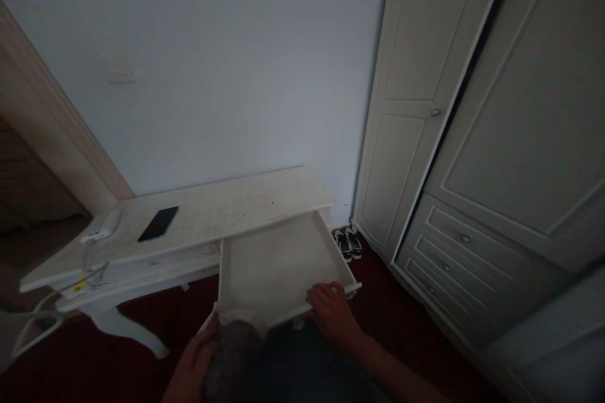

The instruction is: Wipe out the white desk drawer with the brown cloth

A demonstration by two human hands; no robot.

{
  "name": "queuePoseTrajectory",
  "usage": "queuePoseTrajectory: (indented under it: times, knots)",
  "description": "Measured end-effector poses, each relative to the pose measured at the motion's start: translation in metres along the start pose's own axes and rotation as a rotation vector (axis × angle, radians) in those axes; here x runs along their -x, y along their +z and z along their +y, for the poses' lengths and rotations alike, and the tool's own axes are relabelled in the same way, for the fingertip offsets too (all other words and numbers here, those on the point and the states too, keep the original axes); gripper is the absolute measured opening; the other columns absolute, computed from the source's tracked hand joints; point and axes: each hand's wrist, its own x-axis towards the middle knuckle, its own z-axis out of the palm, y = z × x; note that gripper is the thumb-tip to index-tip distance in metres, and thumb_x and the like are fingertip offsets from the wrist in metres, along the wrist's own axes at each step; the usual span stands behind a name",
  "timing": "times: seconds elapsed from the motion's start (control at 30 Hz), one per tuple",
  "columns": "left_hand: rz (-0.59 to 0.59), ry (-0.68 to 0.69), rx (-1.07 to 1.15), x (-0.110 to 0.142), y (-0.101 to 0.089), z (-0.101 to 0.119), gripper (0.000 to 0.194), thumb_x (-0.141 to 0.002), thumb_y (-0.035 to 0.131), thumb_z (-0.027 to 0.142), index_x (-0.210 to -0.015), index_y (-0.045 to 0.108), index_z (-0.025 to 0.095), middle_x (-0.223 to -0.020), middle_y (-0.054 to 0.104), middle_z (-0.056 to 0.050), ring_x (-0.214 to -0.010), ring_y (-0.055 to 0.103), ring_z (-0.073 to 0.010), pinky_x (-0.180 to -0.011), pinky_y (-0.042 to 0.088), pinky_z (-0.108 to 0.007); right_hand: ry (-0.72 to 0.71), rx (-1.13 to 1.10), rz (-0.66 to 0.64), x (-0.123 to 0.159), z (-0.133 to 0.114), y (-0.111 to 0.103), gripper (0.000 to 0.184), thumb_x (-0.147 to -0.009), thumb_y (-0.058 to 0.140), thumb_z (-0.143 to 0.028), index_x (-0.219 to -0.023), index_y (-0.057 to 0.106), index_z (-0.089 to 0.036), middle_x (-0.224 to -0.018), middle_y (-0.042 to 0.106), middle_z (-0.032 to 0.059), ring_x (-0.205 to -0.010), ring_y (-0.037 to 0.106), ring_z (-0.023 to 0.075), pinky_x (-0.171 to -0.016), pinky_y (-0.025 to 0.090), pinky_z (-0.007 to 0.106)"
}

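Observation:
A white drawer (269, 264) is pulled far out of a white table (246, 198), and its inside is bare. My right hand (333, 315) grips the top edge of the drawer front, fingers curled over it. At the left end of that front, my left hand (196, 352) is closed round a crumpled greyish-pink cloth (236, 321). Part of the cloth lies against the drawer's rim. A dark, blurred shape below hides the lower drawer front.
On the tabletop lie a dark phone (159, 223) and a white power strip (101, 225) with a cable. Black-and-white shoes (347, 244) stand on the dark red floor by the white wardrobe (411, 107) at right. A second drawer (161, 264) is shut.

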Motion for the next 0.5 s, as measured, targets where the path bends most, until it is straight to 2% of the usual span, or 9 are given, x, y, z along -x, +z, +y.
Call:
queuePoseTrajectory:
  times: [0.03, 0.07, 0.13, 0.23, 0.3, 0.33, 0.4, 0.47, 0.5]
  knots:
    - [-0.025, 0.115, -0.107, -0.002, 0.016, 0.01, 0.049, -0.074, 0.074, 0.026, -0.122, 0.075, 0.034, -0.155, 0.066, -0.009, -0.144, 0.059, -0.0394, -0.117, 0.053, -0.054, -0.014, -0.008, -0.008, 0.001, 0.001, -0.003, 0.033, -0.101, 0.076, -0.031, -0.131, 0.068, -0.022, -0.136, 0.074, 0.012, -0.13, 0.064, 0.0303, -0.117, 0.036, 0.051]
    - [-0.041, 0.198, -0.222, -0.004, 0.034, 0.022, 0.048, -0.076, 0.069, 0.017, -0.121, 0.075, 0.032, -0.154, 0.066, -0.01, -0.149, 0.054, -0.038, -0.125, 0.043, -0.057, -0.032, -0.015, -0.019, 0.003, 0.004, -0.007, 0.038, -0.102, 0.074, -0.031, -0.138, 0.066, -0.022, -0.142, 0.071, 0.0136, -0.135, 0.062, 0.031, -0.118, 0.034, 0.052]
    - [-0.038, 0.281, -0.428, -0.01, 0.067, 0.047, 0.046, -0.082, 0.059, 0.006, -0.116, 0.076, 0.032, -0.152, 0.067, -0.009, -0.153, 0.049, -0.0341, -0.132, 0.028, -0.061, -0.057, -0.02, -0.042, 0.008, 0.017, -0.018, 0.052, -0.102, 0.073, -0.035, -0.151, 0.058, -0.023, -0.156, 0.061, 0.017, -0.145, 0.054, 0.0334, -0.121, 0.032, 0.056]
    - [-0.113, 0.355, -0.523, -0.026, 0.105, 0.087, 0.045, -0.085, 0.06, 0.007, -0.12, 0.075, 0.03, -0.154, 0.065, -0.012, -0.151, 0.05, -0.0342, -0.129, 0.029, -0.059, 0.037, 0.007, -0.019, 0.017, 0.05, -0.04, 0.068, -0.097, 0.076, -0.035, -0.159, 0.052, -0.025, -0.168, 0.047, 0.0198, -0.154, 0.043, 0.0377, -0.121, 0.031, 0.061]
    - [-0.239, 0.362, -0.49, -0.041, 0.122, 0.118, 0.048, -0.083, 0.065, 0.014, -0.129, 0.072, 0.027, -0.153, 0.064, -0.015, -0.145, 0.054, -0.0382, -0.123, 0.035, -0.061, 0.177, -0.02, 0.058, 0.025, 0.074, -0.052, 0.073, -0.093, 0.076, -0.031, -0.16, 0.05, -0.024, -0.169, 0.044, 0.021, -0.155, 0.041, 0.0393, -0.121, 0.032, 0.063]
    - [-0.304, 0.349, -0.465, -0.05, 0.13, 0.135, 0.049, -0.083, 0.067, 0.016, -0.132, 0.07, 0.025, -0.149, 0.066, -0.016, -0.139, 0.058, -0.0387, -0.118, 0.039, -0.06, 0.242, -0.081, 0.092, 0.029, 0.085, -0.056, 0.078, -0.091, 0.076, -0.03, -0.163, 0.047, -0.023, -0.168, 0.046, 0.0216, -0.153, 0.045, 0.0389, -0.121, 0.035, 0.061]
    - [-0.394, 0.339, -0.417, -0.068, 0.147, 0.17, 0.062, -0.086, 0.067, 0.018, -0.148, 0.059, 0.022, -0.144, 0.066, -0.018, -0.129, 0.062, -0.0379, -0.111, 0.044, -0.058, 0.328, -0.3, 0.102, 0.035, 0.099, -0.06, 0.087, -0.089, 0.072, -0.029, -0.168, 0.037, -0.02, -0.157, 0.059, 0.0213, -0.139, 0.061, 0.0351, -0.114, 0.047, 0.054]
    - [-0.435, 0.33, -0.412, -0.083, 0.166, 0.203, 0.078, -0.085, 0.07, 0.016, -0.16, 0.047, 0.018, -0.138, 0.067, -0.022, -0.121, 0.065, -0.0388, -0.105, 0.046, -0.058, 0.372, -0.535, 0.048, 0.041, 0.106, -0.058, 0.092, -0.09, 0.067, -0.029, -0.172, 0.027, -0.017, -0.133, 0.075, 0.017, -0.111, 0.076, 0.0294, -0.098, 0.058, 0.043]
    - [-0.441, 0.334, -0.411, -0.089, 0.174, 0.215, 0.076, -0.085, 0.071, 0.017, -0.158, 0.049, 0.015, -0.134, 0.068, -0.023, -0.118, 0.065, -0.0396, -0.103, 0.046, -0.059, 0.385, -0.615, 0.032, 0.042, 0.107, -0.056, 0.092, -0.09, 0.066, -0.029, -0.172, 0.026, -0.016, -0.122, 0.08, 0.0142, -0.099, 0.078, 0.0273, -0.09, 0.06, 0.039]
